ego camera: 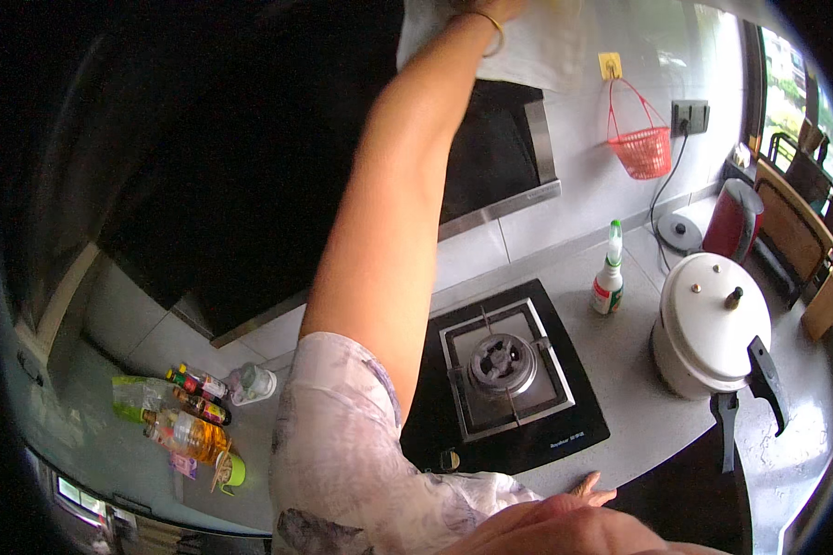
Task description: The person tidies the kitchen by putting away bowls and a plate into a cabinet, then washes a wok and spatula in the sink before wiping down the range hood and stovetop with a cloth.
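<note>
My left arm reaches up past the dark range hood (pixel 489 139), and my left hand (pixel 503 8) is partly cut off by the top edge of the picture. A white cloth (pixel 527 59) hangs from that hand over the upper hood and the wall; the fingertips are hidden. Low in the picture, the fingers of my right hand (pixel 592 491) rest spread at the front edge of the grey countertop (pixel 632 444), with nothing seen in them. Just beyond lies a black glass gas hob (pixel 569 423) with a burner (pixel 503 364). My face hides part of the right hand.
A spray bottle (pixel 608 284) stands right of the hob, near a pressure cooker (pixel 711 319) with projecting handles. A red kettle (pixel 732 218) is behind it. A red plastic basket (pixel 642 152) hangs on the wall. An oil bottle (pixel 191 437) and several sauce bottles (pixel 205 409) stand left.
</note>
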The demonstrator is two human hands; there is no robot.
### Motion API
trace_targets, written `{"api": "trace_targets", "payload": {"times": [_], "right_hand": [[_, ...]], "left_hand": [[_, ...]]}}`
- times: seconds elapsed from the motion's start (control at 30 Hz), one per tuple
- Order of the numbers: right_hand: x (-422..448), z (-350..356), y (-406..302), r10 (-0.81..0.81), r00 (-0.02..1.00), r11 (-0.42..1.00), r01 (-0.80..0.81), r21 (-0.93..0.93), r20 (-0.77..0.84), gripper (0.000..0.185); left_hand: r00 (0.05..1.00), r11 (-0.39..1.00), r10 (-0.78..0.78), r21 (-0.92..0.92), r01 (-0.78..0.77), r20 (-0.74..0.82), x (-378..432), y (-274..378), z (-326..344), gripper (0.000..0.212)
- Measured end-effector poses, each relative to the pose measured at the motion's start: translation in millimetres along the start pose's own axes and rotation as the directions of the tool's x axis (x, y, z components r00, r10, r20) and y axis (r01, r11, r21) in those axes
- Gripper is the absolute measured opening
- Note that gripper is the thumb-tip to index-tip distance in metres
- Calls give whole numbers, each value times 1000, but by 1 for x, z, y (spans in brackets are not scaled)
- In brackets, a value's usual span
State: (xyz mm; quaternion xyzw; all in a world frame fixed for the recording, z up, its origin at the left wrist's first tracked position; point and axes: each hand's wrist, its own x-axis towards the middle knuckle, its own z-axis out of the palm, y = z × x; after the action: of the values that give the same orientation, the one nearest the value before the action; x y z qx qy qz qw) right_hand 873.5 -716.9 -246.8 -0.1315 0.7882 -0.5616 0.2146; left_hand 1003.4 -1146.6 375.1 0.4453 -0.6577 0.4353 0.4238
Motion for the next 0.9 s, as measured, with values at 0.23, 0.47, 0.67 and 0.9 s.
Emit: {"api": "trace_targets", "payload": {"times": [0.23, 0.47, 0.67, 0.9], "right_hand": [[-11, -7, 0, -19, 997, 999, 23, -43, 77, 50], [3, -7, 12, -101, 992, 980, 111, -167, 72, 51], [-7, -8, -14, -60, 990, 978, 84, -193, 124, 59], [-14, -10, -23, -35, 995, 942, 66, -329, 98, 67]], "left_hand": [[963, 936, 259, 266, -231, -78, -31, -77, -38, 45], [989, 925, 143, 358, -124, -28, -67, -151, -143, 52], [996, 836, 58, 549, -10, -69, -130, -282, -243, 59], [982, 550, -87, 813, 190, -170, -204, -469, -357, 61]]}}
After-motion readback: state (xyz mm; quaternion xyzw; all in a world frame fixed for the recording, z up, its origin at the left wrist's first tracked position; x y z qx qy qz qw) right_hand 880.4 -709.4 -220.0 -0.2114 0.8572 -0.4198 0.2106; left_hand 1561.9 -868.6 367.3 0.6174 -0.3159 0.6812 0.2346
